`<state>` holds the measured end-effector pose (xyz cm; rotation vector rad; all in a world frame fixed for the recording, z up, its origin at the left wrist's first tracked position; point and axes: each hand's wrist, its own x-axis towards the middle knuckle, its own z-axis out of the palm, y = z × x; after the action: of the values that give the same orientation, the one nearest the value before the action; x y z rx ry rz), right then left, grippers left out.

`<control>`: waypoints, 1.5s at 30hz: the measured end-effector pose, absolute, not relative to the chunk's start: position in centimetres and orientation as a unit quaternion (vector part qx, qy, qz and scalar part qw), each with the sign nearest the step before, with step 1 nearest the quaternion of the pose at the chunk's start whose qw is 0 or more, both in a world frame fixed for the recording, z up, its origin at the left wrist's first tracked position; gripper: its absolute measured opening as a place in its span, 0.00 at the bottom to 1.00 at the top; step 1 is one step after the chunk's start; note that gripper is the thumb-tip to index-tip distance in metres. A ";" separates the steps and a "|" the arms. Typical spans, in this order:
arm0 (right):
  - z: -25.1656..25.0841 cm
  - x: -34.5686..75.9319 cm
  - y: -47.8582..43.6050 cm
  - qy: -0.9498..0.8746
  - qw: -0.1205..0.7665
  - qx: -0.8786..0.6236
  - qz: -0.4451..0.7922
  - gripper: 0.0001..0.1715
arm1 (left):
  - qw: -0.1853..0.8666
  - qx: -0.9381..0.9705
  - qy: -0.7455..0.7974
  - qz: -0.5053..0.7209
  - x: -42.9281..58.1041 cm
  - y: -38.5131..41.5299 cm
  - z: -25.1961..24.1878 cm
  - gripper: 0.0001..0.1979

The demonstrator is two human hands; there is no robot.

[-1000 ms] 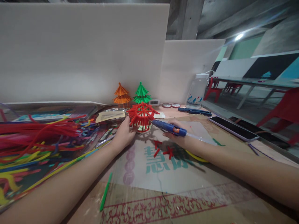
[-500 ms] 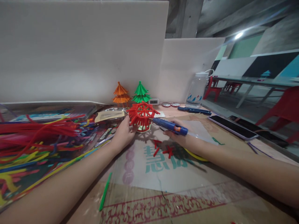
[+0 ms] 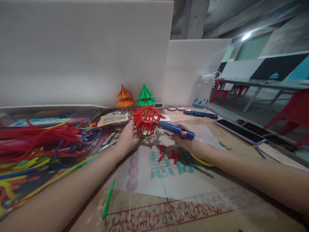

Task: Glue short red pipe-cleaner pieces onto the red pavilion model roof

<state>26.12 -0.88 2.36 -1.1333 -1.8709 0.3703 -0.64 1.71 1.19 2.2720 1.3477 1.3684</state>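
Note:
My left hand (image 3: 130, 135) is closed on the left edge of a red fuzzy wheel-like frame (image 3: 147, 118) with spokes and short pieces round its rim. My right hand (image 3: 184, 137) grips a blue glue gun (image 3: 175, 129), its tip pointing left at the right side of the red frame. Whether the tip touches the frame cannot be made out. Short red pieces (image 3: 174, 157) lie on the printed sheet (image 3: 154, 183) below. Behind the frame stand an orange pagoda shape (image 3: 124, 98) and a green one (image 3: 145, 96).
Many coloured fuzzy stems (image 3: 41, 138) fill the left side. Behind my left hand is a metal dish (image 3: 117, 118). On the right are a clear bottle (image 3: 202, 93), blue pliers-like tool (image 3: 200, 114) and phone (image 3: 240, 131). A green stick (image 3: 108, 199) lies in front.

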 end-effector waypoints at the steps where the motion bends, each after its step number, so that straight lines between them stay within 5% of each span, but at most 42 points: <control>1: 2.3 26.1 -0.9 -0.754 0.444 -0.460 0.147 0.16 | 0.092 0.761 0.448 0.461 -0.6 1.7 1.1 0.21; 20: 2.8 25.7 -1.6 -0.763 0.400 -0.494 0.119 0.15 | 0.165 0.733 0.455 0.479 -0.9 2.7 0.4 0.24; 28: 6.2 26.7 -1.7 -0.753 0.470 -0.423 0.183 0.14 | 0.190 0.726 0.455 0.479 -1.1 2.9 0.0 0.23; 31: 7.2 27.7 1.9 -0.748 0.441 -0.450 0.208 0.22 | 0.201 0.724 0.452 0.481 -1.0 2.9 0.0 0.22; 34: 7.4 28.6 6.7 -0.739 0.339 -0.569 0.120 0.18 | 0.217 0.724 0.431 0.493 -0.8 2.8 0.0 0.21; 45: 4.9 28.7 13.5 -0.735 0.234 -0.629 0.098 0.21 | 0.223 0.755 0.418 0.452 -0.6 2.2 0.3 0.23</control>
<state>28.69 13.48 4.94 -1.7273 -2.0164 0.2702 -0.65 2.18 0.30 2.0851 1.1546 1.2489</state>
